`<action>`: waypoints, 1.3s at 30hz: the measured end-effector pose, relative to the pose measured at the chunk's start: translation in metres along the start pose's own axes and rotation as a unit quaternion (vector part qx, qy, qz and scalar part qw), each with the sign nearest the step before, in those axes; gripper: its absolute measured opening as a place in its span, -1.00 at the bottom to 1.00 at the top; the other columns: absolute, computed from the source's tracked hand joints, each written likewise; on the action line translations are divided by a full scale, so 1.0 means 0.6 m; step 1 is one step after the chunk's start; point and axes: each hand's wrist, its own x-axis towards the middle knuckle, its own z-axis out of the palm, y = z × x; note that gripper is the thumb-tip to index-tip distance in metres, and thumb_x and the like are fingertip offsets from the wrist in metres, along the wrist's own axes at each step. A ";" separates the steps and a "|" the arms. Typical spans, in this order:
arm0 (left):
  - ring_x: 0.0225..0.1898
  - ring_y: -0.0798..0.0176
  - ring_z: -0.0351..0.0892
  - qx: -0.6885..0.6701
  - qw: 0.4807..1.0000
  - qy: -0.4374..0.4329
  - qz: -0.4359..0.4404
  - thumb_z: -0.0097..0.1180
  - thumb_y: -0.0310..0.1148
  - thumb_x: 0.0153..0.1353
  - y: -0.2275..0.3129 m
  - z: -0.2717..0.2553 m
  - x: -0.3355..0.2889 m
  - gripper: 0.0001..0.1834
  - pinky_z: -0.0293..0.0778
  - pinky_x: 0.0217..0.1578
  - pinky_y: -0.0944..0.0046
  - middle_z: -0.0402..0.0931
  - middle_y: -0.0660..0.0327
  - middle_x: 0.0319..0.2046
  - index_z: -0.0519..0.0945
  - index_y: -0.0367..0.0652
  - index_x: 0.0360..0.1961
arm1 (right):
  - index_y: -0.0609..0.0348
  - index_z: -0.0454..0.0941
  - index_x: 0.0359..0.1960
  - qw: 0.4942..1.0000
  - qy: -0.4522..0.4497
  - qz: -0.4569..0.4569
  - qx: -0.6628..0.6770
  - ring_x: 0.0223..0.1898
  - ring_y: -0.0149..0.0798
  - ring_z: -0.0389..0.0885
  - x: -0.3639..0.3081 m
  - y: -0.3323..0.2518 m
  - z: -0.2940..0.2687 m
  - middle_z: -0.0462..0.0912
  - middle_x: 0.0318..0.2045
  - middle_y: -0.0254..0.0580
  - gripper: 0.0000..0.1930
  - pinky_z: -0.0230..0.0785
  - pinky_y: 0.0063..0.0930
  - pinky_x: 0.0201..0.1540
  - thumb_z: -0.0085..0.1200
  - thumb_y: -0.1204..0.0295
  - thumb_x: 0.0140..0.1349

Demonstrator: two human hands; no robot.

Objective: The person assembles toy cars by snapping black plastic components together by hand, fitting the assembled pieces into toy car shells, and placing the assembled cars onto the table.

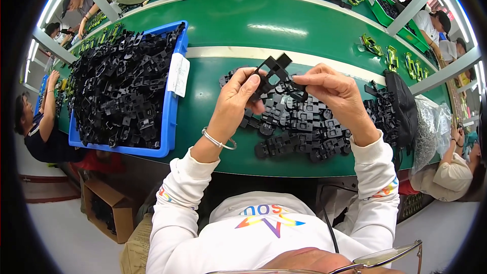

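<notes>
A black plastic frame-like part (276, 66) with square openings is held up over the green table. My left hand (235, 93) grips its left side between thumb and fingers. Thumb and forefinger of my right hand (335, 91) are pinched together at the part's right edge; whatever is between them is too small to make out. Below both hands lies a pile of similar black plastic parts (309, 127), some of them lined up in rows.
A blue crate (173, 101) heaped with black parts stands at left. To the right are a black bag (401, 104) and a clear plastic bag (426, 132) of small pieces. Yellow-green parts (392, 60) lie at far right. Other people work along both sides.
</notes>
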 end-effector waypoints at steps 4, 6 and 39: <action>-0.49 0.55 0.35 0.055 0.996 0.040 0.049 0.02 -0.17 0.41 -0.010 0.014 0.011 -0.69 0.28 -0.48 0.53 0.48 0.36 -0.44 0.57 -0.23 -0.14 | 0.30 0.64 -0.12 0.996 0.053 0.012 0.064 -0.25 -0.48 0.59 0.028 -0.009 0.025 0.66 -0.27 -0.28 -0.79 0.47 -0.61 -0.15 0.17 0.59 0.21; -0.52 0.57 0.28 0.085 0.991 0.062 0.086 0.03 -0.21 0.41 -0.017 0.023 0.016 -0.71 0.21 -0.51 0.52 0.47 0.39 -0.48 0.57 -0.25 -0.15 | 0.33 0.64 -0.18 0.994 0.056 0.049 0.081 -0.31 -0.50 0.60 0.041 0.000 0.031 0.66 -0.34 -0.31 -0.84 0.47 -0.63 -0.20 0.18 0.58 0.21; -0.53 0.57 0.12 0.105 0.986 0.091 0.096 -0.06 -0.23 0.44 -0.037 0.012 0.033 -0.69 0.12 -0.53 0.46 0.27 0.44 -0.58 0.59 -0.25 -0.29 | 0.22 0.55 -0.15 0.960 -0.017 0.212 0.182 -0.22 -0.57 0.53 0.059 0.037 0.048 0.58 -0.25 -0.41 -0.79 0.43 -0.66 -0.12 0.24 0.53 0.19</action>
